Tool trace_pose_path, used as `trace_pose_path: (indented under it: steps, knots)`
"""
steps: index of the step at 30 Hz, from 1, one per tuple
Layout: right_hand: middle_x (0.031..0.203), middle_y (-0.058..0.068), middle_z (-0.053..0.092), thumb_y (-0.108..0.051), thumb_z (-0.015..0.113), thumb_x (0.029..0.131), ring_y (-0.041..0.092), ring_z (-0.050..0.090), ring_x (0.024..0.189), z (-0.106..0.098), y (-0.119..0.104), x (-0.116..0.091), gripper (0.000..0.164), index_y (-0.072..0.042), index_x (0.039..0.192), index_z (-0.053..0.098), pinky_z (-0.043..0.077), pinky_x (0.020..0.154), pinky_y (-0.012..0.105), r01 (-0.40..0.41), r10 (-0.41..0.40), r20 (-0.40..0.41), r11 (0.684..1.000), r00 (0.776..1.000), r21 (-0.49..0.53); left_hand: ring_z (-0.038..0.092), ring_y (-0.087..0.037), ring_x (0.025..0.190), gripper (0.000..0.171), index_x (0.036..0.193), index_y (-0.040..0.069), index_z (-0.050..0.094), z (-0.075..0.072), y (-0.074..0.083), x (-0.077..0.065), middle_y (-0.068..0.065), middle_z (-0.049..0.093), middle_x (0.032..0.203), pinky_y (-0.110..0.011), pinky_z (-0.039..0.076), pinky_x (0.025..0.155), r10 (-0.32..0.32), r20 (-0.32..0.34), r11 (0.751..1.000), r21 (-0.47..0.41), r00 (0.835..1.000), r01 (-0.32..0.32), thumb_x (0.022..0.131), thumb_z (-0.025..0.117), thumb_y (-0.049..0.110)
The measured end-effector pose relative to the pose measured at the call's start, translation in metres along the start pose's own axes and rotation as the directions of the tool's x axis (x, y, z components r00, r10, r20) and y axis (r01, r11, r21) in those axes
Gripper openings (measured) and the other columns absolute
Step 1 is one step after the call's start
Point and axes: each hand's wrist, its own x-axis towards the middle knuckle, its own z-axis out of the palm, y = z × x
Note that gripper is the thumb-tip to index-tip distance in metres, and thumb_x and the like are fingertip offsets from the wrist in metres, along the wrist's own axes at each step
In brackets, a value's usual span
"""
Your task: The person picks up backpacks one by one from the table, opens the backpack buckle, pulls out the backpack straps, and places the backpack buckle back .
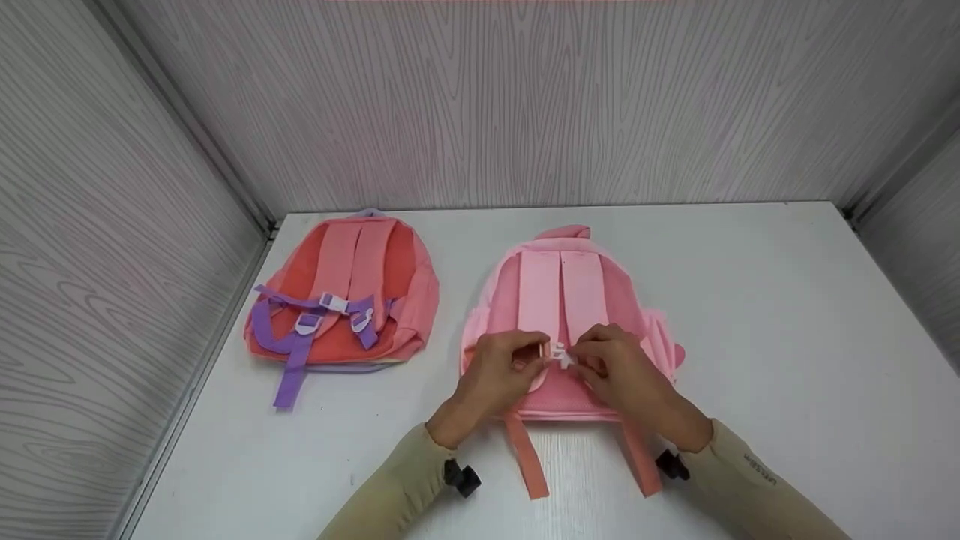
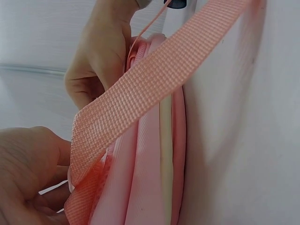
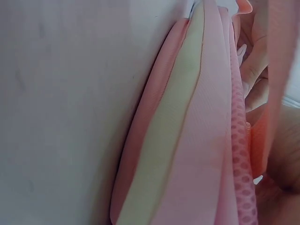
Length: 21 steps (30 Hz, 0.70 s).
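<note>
A pink backpack (image 1: 585, 401) lies on the table with its shoulder straps facing up. Over its lower middle, both hands meet at a small white plastic buckle (image 1: 560, 355). My left hand (image 1: 491, 375) pinches the buckle's left side between thumb and fingers. From the other side, the right hand (image 1: 626, 375) pinches its right part. Whether the two halves are joined, I cannot tell. Loose orange webbing straps (image 1: 529, 457) hang from the bag's bottom toward me. In the left wrist view, an orange strap (image 2: 154, 84) crosses in front of the hands; the buckle is hidden there.
A coral backpack (image 1: 416, 300) with purple webbing (image 1: 300, 360) and white buckles lies to the left, straps up. The white table (image 1: 787, 337) is bounded by grey wood-grain panels (image 1: 525, 105) at the back and sides.
</note>
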Motion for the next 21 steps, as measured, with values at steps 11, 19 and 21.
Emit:
trace_pose_path:
  steps: [11,19,21]
  knots:
    - [0.095,0.0,0.065,-0.011,0.089,0.088,0.016,0.056,0.092,-0.0006,-0.0018,0.0013,0.011,-0.012,0.094,0.079,0.05,0.075,0.027,0.014,-0.014,-0.007,1.0,1.0,0.026,0.071,-0.014,0.093,0.027,0.123,0.002,0.078,-0.0007,0.0016,-0.0006,-0.008,0.079,0.11,-0.029,0.061,0.085,-0.008,0.007,1.0,0.001,1.0,0.008,0.096,0.078,0.005]
    - [0.104,0.004,0.069,-0.007,0.088,0.087,0.017,0.054,0.09,-0.0028,-0.0018,0.002,0.028,-0.005,0.115,0.08,0.049,0.07,0.026,0.044,-0.042,-0.051,0.998,0.998,0.042,0.069,-0.015,0.09,0.026,0.122,0.003,0.078,0.0001,0.0005,-0.0007,-0.007,0.079,0.107,-0.03,0.061,0.084,0.002,0.004,1.0,0.004,1.0,-0.002,0.096,0.079,0.006]
    - [0.109,0.006,0.07,-0.008,0.088,0.087,0.018,0.055,0.089,-0.0025,-0.0013,0.0023,0.032,-0.004,0.118,0.08,0.05,0.069,0.026,0.063,-0.06,-0.067,0.997,0.996,0.041,0.068,-0.015,0.088,0.026,0.122,0.004,0.078,0.0004,0.0005,-0.0012,-0.007,0.079,0.107,-0.03,0.061,0.083,0.005,0.004,1.0,0.004,1.0,-0.005,0.096,0.079,0.006]
